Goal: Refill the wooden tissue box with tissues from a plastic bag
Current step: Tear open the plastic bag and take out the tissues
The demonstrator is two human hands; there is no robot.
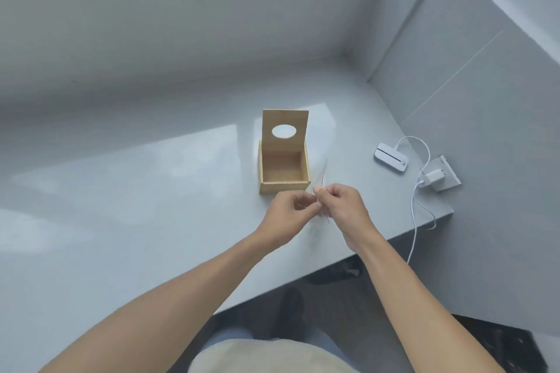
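A: Head view, looking down: wide pale grey counter [121, 221]. Toward its middle, wooden box [284, 171], lid [285, 129] up, inside bare. No tissues in yet.

B: And the hands?

A: Just in front of the box's near right corner. Left hand [288, 215] and right hand [342, 209] both curled, fingertips pinching a thin clear plastic bag [323, 188] between them. Bag contents too faint to tell. Probably opening it; filling and lid-closing left.

B: Anything else?

A: Well right, white charger [436, 175].
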